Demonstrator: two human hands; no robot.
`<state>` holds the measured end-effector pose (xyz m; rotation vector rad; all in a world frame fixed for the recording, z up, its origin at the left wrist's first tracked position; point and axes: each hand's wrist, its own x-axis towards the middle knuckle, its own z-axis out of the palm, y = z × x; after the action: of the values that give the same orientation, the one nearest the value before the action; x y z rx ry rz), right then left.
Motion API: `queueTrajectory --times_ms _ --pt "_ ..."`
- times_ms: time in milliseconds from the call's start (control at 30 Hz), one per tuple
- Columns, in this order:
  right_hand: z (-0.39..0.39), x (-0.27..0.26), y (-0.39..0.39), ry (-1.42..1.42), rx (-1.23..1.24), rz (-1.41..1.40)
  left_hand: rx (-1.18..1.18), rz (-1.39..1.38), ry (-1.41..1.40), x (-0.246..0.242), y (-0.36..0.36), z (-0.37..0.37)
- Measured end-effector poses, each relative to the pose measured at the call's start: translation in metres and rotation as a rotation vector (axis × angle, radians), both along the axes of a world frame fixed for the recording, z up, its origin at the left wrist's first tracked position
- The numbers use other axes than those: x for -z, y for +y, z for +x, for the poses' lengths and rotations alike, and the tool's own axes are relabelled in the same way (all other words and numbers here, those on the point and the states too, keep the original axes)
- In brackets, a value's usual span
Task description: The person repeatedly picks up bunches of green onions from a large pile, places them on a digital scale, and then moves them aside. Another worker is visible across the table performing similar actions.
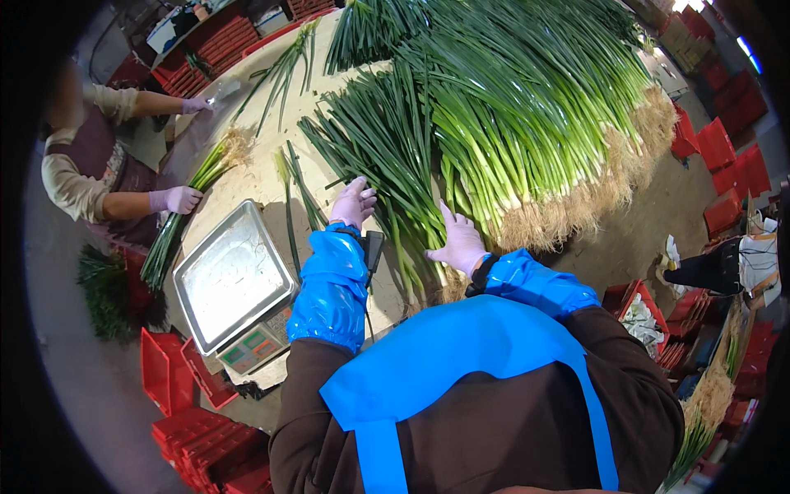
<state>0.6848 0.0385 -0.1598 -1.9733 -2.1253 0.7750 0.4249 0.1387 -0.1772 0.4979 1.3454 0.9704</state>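
A large heap of leeks or green onions [524, 136] with pale fibrous roots covers the right of the table. Before me lies a smaller bunch of these stalks [386, 142], leaves pointing away and roots near my apron. My left hand [355, 202], in a pale purple glove, is at the left edge of this bunch, fingers partly curled; whether it grips a leaf is unclear. My right hand [460, 241], gloved too, rests at the lower stalks, thumb and fingers apart. Left of my left arm stands a digital scale with a bare metal tray [234, 278].
Across the table at left a co-worker in purple gloves [176, 200] holds a rooted bunch [213, 167]. Loose stalks [287, 68] lie on the pale tabletop [271, 185]. Red crates [210, 447] are stacked on the floor at lower left and right. Another person [734, 265] stands far right.
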Motion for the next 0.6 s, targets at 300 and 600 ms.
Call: queueTrajectory --times_ms 300,600 --pt "0.032 -0.02 0.032 0.987 0.075 -0.392 0.343 0.098 0.022 -0.018 -0.049 0.041" --pt "0.044 -0.019 0.036 0.23 0.237 -0.161 0.292 -0.047 -0.141 0.009 -0.046 0.073"
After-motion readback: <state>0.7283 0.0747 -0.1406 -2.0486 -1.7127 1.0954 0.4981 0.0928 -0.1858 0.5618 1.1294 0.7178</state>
